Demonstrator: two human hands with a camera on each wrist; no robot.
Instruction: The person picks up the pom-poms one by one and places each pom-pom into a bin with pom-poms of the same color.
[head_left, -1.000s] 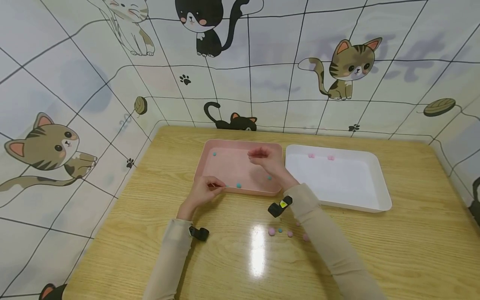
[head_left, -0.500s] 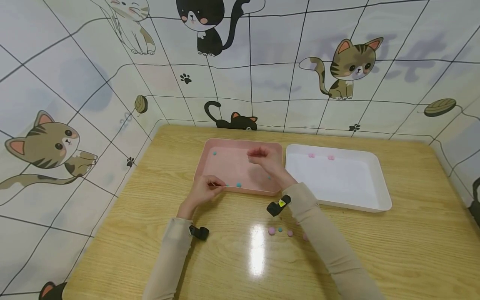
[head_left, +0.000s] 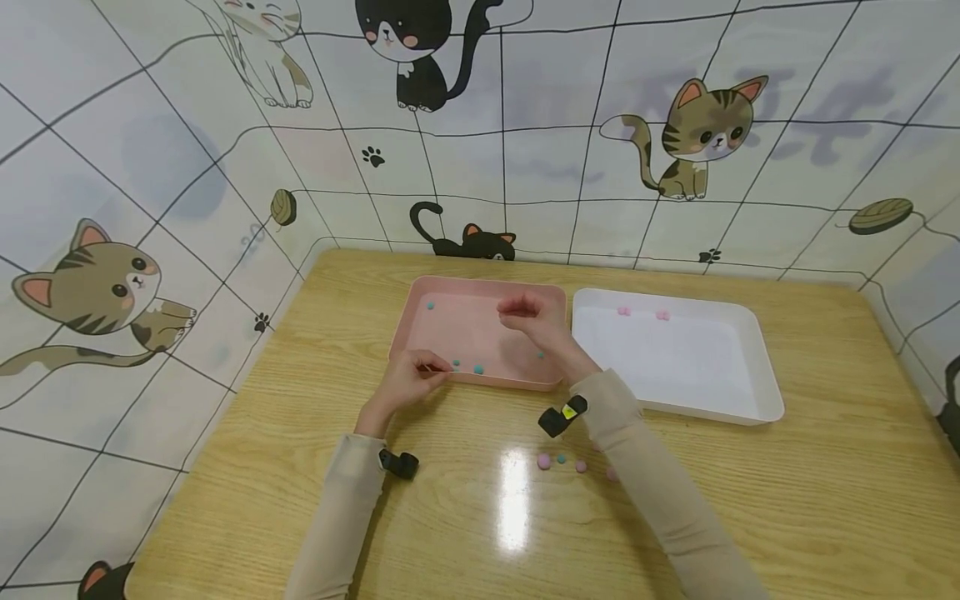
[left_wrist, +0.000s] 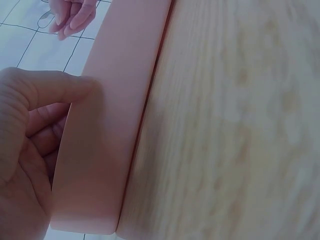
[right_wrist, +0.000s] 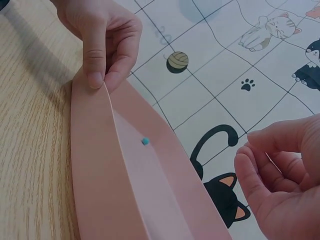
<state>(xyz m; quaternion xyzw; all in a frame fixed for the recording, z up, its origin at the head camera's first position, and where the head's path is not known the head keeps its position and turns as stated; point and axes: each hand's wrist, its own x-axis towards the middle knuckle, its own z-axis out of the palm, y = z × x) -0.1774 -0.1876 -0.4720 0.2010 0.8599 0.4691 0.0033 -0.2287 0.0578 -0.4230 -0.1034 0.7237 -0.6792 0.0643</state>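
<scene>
A shallow pink tray [head_left: 480, 287] lies on the table. My left hand [head_left: 407, 382] pinches its near rim, left of the middle, thumb outside in the left wrist view. Several small turquoise bead-like pieces are inside: one piece [head_left: 430, 306] at the far left, another [head_left: 456, 363] beside my left fingertips, a larger piece [head_left: 478, 369] near the front wall, and one [head_left: 541, 355] under my right forearm side. Over the tray's right half hovers my right hand [head_left: 543, 321], fingers loosely curved, thumb near the fingertips. Nothing shows between them in the right wrist view.
To the right is a white tray [head_left: 675, 367] with two small pink pieces [head_left: 662, 315] near its back wall. On the wooden table [head_left: 450, 517] in front lie several pink balls [head_left: 543, 462] and a turquoise one [head_left: 561, 459], partly covered by the right sleeve.
The turquoise piece by my left fingertips, earlier mostly hidden behind the rim, now shows farther inside the pink tray. Both hands stay nearly in place.
</scene>
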